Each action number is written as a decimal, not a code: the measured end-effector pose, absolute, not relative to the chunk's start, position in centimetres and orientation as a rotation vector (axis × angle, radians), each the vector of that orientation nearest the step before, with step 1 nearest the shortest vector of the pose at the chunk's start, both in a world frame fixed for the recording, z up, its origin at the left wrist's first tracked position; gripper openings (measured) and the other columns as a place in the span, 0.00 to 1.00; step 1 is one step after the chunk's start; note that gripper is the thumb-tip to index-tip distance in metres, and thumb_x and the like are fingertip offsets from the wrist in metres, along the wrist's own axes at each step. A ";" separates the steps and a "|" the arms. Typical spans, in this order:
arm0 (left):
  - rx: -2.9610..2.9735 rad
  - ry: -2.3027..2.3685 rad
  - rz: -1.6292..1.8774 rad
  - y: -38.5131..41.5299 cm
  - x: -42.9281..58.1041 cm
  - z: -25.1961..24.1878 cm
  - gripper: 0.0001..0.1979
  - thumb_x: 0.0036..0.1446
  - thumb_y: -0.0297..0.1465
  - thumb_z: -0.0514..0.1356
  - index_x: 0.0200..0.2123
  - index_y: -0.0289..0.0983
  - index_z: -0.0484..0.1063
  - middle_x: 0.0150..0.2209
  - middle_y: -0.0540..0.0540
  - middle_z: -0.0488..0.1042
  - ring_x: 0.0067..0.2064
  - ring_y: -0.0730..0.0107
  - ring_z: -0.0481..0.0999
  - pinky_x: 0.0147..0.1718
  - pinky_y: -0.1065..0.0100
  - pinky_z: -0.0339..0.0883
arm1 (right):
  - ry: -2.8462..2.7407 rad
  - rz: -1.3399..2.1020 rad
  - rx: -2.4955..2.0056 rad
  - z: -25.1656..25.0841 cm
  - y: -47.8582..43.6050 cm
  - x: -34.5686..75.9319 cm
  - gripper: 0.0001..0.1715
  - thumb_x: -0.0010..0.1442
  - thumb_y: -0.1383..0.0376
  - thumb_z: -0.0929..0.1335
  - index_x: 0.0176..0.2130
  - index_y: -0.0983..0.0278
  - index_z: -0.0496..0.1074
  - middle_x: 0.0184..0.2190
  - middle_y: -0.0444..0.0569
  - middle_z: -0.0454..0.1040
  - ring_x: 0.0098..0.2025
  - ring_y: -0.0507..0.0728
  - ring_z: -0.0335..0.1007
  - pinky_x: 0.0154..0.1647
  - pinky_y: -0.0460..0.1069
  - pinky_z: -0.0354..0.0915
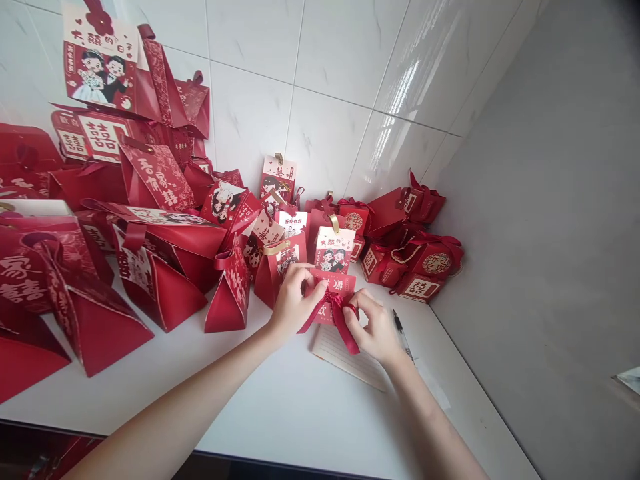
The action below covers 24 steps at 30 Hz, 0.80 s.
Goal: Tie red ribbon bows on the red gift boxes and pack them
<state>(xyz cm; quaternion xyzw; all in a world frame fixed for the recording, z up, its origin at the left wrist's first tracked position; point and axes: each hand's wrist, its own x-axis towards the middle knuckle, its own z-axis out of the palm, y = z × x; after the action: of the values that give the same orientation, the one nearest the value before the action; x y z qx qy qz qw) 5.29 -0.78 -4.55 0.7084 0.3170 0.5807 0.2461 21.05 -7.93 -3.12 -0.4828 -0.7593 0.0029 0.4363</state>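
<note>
Step in hand, at a guess: tying or neatening the ribbon on a small red box. The box is held up in front of the person, mid-view, above the upper end of a lined notepad on the white table.

L hand is closed on the box's L side, thumb on the front nr the knot, fingers mostly round the back. R hand has thumb & fingertips pinched on the ribbon just R of the knot; can't tell if it grips the box edge too.

Next move prob. calls for the L hand to keep the box steady while the R draws the ribbon snug & evens the tails, w/o creasing the card. Main risk, as judged: a hard tug slips the knot or bends the thin-looking panel.

Box looks: red card w/ pale printed characters, some partly covered by ribbon & fingers; back & base hidden. Ribbon's dark red, w/ a slight sheen; one tail hangs down L, a broader one down R, over the notepad. Can't tell if the bow is fully formed.

Pen lies just beyond the R hand. A cream-topped box stands directly behind; more red boxes crowd the L side.
</note>
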 end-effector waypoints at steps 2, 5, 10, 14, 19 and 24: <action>1.951 0.885 1.600 -0.7 5.4 -4.7 0.10 0.56 0.29 0.55 0.24 0.38 0.56 0.37 0.46 0.66 0.47 0.65 0.69 0.45 0.63 0.63 | -1.880 0.012 -1.207 -3.2 -7.9 21.0 0.13 0.59 0.66 0.60 0.23 0.61 0.56 0.21 0.43 0.61 0.25 0.52 0.58 0.27 0.46 0.56; 1.969 0.891 1.660 -0.8 5.5 -4.9 0.08 0.57 0.27 0.52 0.26 0.38 0.58 0.41 0.45 0.66 0.44 0.67 0.69 0.43 0.64 0.64 | -1.782 0.137 -1.282 -3.3 -7.8 21.0 0.15 0.60 0.62 0.60 0.23 0.61 0.56 0.21 0.43 0.62 0.25 0.52 0.58 0.27 0.46 0.57; 1.936 0.905 1.701 -0.8 5.7 -5.4 0.06 0.59 0.27 0.49 0.28 0.38 0.58 0.43 0.44 0.65 0.47 0.65 0.66 0.47 0.61 0.61 | -1.554 0.550 -1.276 -3.8 -7.3 21.3 0.20 0.61 0.52 0.61 0.25 0.61 0.57 0.22 0.42 0.62 0.25 0.52 0.59 0.26 0.46 0.58; 1.917 0.933 1.653 -0.7 5.9 -5.8 0.06 0.59 0.27 0.48 0.29 0.39 0.58 0.42 0.44 0.64 0.47 0.65 0.66 0.48 0.59 0.60 | -1.388 0.771 -1.193 -4.2 -6.9 21.8 0.21 0.58 0.49 0.64 0.25 0.61 0.58 0.21 0.40 0.59 0.23 0.50 0.57 0.24 0.46 0.58; 1.783 1.011 1.635 -0.6 6.2 -6.0 0.05 0.58 0.29 0.47 0.30 0.39 0.58 0.37 0.46 0.65 0.43 0.65 0.67 0.45 0.61 0.61 | -1.287 0.917 -1.101 -4.1 -6.8 21.7 0.23 0.54 0.48 0.67 0.24 0.62 0.58 0.21 0.39 0.57 0.22 0.49 0.55 0.22 0.45 0.60; 1.644 1.103 1.613 -0.7 6.6 -6.3 0.04 0.58 0.30 0.47 0.31 0.40 0.58 0.35 0.46 0.66 0.41 0.64 0.67 0.43 0.60 0.62 | -1.192 1.022 -1.044 -4.3 -6.6 21.3 0.22 0.54 0.50 0.68 0.24 0.62 0.58 0.21 0.39 0.57 0.21 0.49 0.55 0.20 0.44 0.60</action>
<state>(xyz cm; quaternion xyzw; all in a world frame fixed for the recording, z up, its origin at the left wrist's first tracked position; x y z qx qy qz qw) 6.55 -0.73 -6.25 0.6161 0.4133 0.6046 0.2899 21.32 -6.56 -4.34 -0.4482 -0.5116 0.4384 0.5875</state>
